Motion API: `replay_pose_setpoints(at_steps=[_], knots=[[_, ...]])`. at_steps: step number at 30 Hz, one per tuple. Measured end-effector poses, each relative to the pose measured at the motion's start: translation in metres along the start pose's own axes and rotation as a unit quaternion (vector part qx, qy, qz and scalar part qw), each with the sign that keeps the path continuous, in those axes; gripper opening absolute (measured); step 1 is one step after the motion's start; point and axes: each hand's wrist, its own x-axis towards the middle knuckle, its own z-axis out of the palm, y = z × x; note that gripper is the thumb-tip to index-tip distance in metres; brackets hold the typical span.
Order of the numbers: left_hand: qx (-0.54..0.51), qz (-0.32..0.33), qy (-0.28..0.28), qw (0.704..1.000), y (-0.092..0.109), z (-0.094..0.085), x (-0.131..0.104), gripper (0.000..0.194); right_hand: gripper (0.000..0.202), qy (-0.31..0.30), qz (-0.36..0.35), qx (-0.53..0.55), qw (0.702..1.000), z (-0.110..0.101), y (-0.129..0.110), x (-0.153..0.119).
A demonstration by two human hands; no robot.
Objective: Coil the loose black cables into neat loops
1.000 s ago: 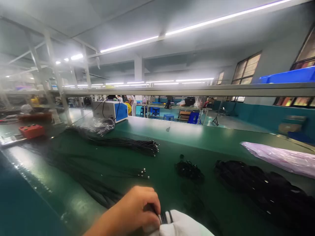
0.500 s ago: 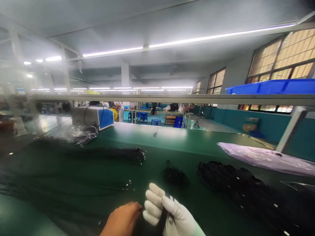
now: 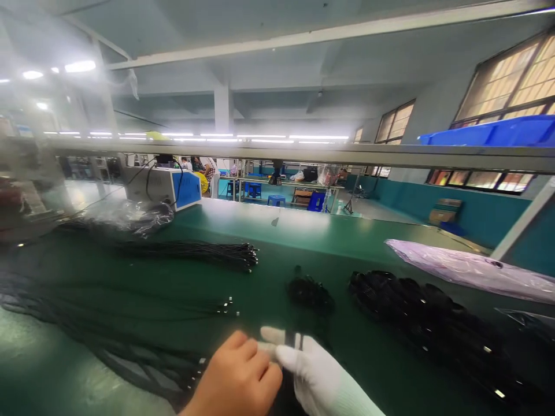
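Note:
At the bottom centre, my bare left hand (image 3: 240, 370) has its fingers curled in against my right hand; what it pinches is hidden. My right hand (image 3: 310, 367), in a white glove, grips a black cable (image 3: 291, 340) that passes between its fingers. Thin black cables (image 3: 143, 358) with small light tips lie to the left of my hands. Another bundle of black cables (image 3: 208, 252) rests farther back on the green table (image 3: 329, 237). Just beyond my hands sits a small black coil (image 3: 310, 293).
Coiled black cables (image 3: 416, 312) and a pink plastic-wrapped packet (image 3: 459, 268) lie at the right. At the back left are a blue-and-grey machine (image 3: 162, 188) and clear plastic bags (image 3: 130, 218). A shelf rail (image 3: 303, 153) crosses above, holding a blue tray (image 3: 498, 132). People stand far off.
The view has tilted down slightly. My left hand has moved right and up, over the fingers of my right hand, and its fingers now show curled.

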Motion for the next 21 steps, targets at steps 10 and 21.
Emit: replay_pose_setpoints(at_steps=[10, 21], knots=[[-0.17, 0.035, -0.112, 0.978, -0.043, -0.024, 0.022, 0.009, 0.019, -0.132, 0.101, -0.01, 0.986, 0.022, -0.001, -0.005], [-0.336, -0.068, -0.273, 0.899, -0.046, -0.037, 0.035, 0.008, 0.026, -0.168, 0.124, -0.028, 0.977, -0.001, 0.016, -0.001]])
